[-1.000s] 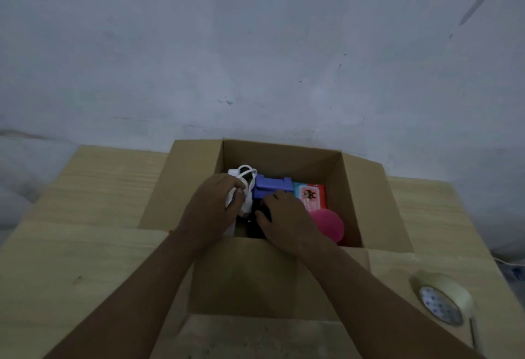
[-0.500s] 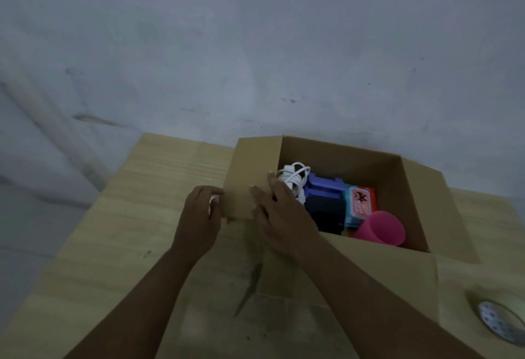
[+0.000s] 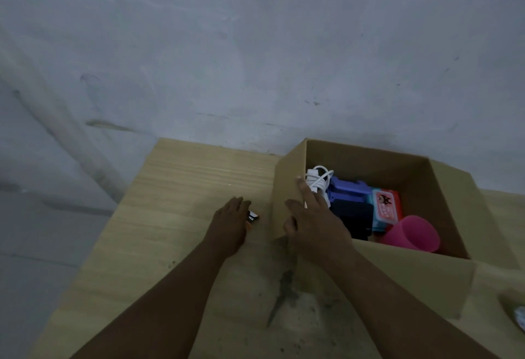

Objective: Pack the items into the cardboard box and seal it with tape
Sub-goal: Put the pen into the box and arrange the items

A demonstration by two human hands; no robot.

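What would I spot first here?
An open cardboard box at the right holds a pink cup in its near corner and a white cable at its left. The right hand touches the box's left side; the left hand is at a small dark thing on the table.

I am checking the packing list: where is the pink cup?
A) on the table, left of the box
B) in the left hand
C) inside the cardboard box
C: the pink cup sits inside the cardboard box, in its near right corner beside the red pack.
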